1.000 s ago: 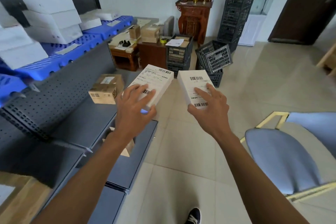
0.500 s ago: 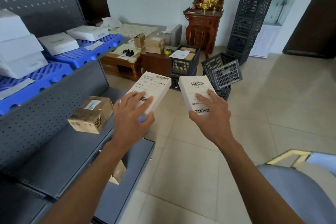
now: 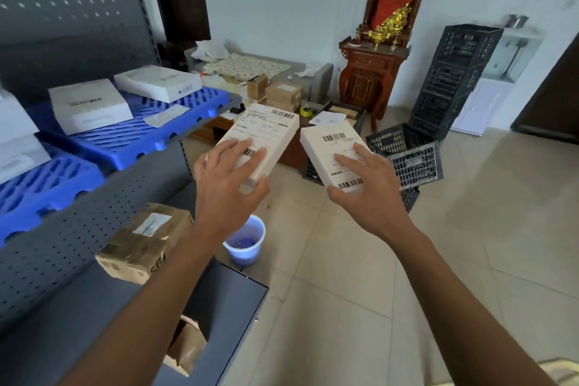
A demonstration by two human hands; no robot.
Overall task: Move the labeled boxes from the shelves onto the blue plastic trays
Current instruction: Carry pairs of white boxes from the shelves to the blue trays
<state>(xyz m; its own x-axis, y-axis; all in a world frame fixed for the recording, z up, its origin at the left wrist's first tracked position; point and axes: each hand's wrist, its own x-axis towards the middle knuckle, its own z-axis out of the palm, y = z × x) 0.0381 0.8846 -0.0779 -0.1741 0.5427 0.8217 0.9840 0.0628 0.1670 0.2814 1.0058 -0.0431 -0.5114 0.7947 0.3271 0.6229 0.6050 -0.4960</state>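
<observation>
Head | left hand [image 3: 230,188] grips barcoded box [image 3: 266,131] | right hand [image 3: 365,188] grips barcode-labelled box [image 3: 332,147]

The two white boxes at frame centre, left box [image 3: 261,138] and right box [image 3: 340,157], carry barcode labels with print too small to read. The brown carton [image 3: 142,243] at lower left shows partial letters, possibly "SF".

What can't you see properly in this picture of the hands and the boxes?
- Head view: the left hand covers the near end of its white box.
- The right hand covers part of its box's label.
- Label print: too small to read.
- Brown parcel: left arm hides one corner.
</observation>
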